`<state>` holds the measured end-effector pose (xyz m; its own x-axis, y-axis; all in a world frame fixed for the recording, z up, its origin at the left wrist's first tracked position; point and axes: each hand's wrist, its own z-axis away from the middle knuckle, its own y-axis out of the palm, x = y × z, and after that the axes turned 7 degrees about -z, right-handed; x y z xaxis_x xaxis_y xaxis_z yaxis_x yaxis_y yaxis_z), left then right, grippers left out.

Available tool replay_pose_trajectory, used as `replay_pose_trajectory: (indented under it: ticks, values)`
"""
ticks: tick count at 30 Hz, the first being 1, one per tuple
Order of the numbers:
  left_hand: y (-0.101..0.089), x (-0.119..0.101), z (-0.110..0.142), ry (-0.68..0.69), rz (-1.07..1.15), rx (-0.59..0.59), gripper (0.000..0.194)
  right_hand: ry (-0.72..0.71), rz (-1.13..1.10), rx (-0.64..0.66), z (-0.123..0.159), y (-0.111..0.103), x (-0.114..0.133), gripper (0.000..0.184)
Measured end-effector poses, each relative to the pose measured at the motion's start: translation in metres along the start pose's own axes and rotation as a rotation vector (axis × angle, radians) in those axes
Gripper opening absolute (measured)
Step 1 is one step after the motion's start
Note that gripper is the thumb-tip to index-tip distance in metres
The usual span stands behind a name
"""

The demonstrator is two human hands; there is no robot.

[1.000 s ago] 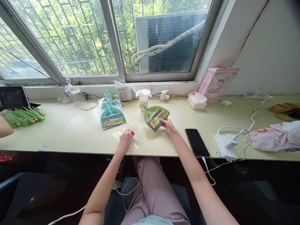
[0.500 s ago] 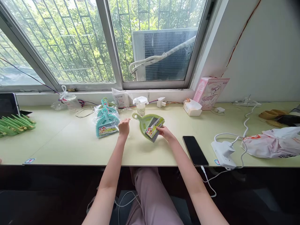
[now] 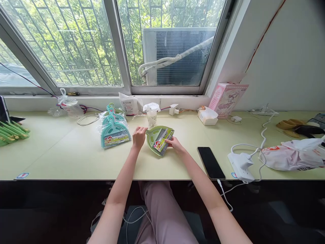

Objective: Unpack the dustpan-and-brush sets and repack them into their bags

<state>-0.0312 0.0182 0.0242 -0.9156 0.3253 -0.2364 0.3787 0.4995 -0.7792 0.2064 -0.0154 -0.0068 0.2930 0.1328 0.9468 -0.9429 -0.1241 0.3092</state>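
A small green dustpan (image 3: 151,136) is held tilted just above the table, with its handle toward the left. Lying in it is a brush (image 3: 163,139) with grey bristles and a printed yellow-green label. My left hand (image 3: 139,138) is closed at the dustpan's handle end. With fingers and thumb pinched, my right hand (image 3: 174,143) grips the right edge of the dustpan and brush. To the left of my left hand lies a stack of turquoise and green dustpan sets (image 3: 114,130), partly in clear plastic.
Behind the dustpan stand a covered cup (image 3: 151,117) and a plastic packet (image 3: 130,104). On the right are a phone (image 3: 211,162), a power strip (image 3: 241,166), a tissue pack (image 3: 207,116) and a plastic bag (image 3: 291,154). Green bundled stems (image 3: 12,133) lie far left.
My left hand has come right and closed on the dustpan's handle, which it was apart from before. The dustpan has shifted slightly left and lower in my right hand.
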Motion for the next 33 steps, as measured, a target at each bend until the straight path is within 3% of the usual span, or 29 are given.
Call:
replay_pose_trajectory:
  ticks: [3,7,14,20,24,27,31,33]
  values:
    - [-0.001,-0.003,-0.009,0.111,-0.040,-0.024,0.044,-0.024,0.033,0.030,0.003,-0.003,0.006,0.032]
    - [-0.007,-0.001,-0.024,0.119,-0.117,-0.083,0.045,-0.077,0.065,0.028,0.005,-0.012,0.015,0.042]
    - [-0.008,-0.002,-0.024,0.200,-0.108,-0.093,0.040,-0.147,0.092,-0.183,0.001,-0.007,0.006,0.033]
    - [-0.009,-0.026,-0.022,0.145,0.072,-0.109,0.030,-0.097,-0.001,0.003,0.004,0.002,0.002,0.039]
    - [-0.014,-0.044,-0.023,0.160,0.234,-0.071,0.024,-0.100,-0.054,0.004,0.004,0.000,0.002,0.045]
    - [-0.016,-0.048,-0.014,0.010,0.347,-0.215,0.036,-0.128,-0.127,-0.013,0.003,-0.002,0.002,0.047]
    - [-0.015,-0.041,0.000,-0.424,0.506,-0.534,0.069,-0.159,-0.220,-0.028,0.003,-0.002,0.004,0.045]
    - [-0.014,-0.038,0.001,-0.522,0.762,-0.463,0.072,-0.169,-0.251,-0.027,0.004,-0.001,0.005,0.043]
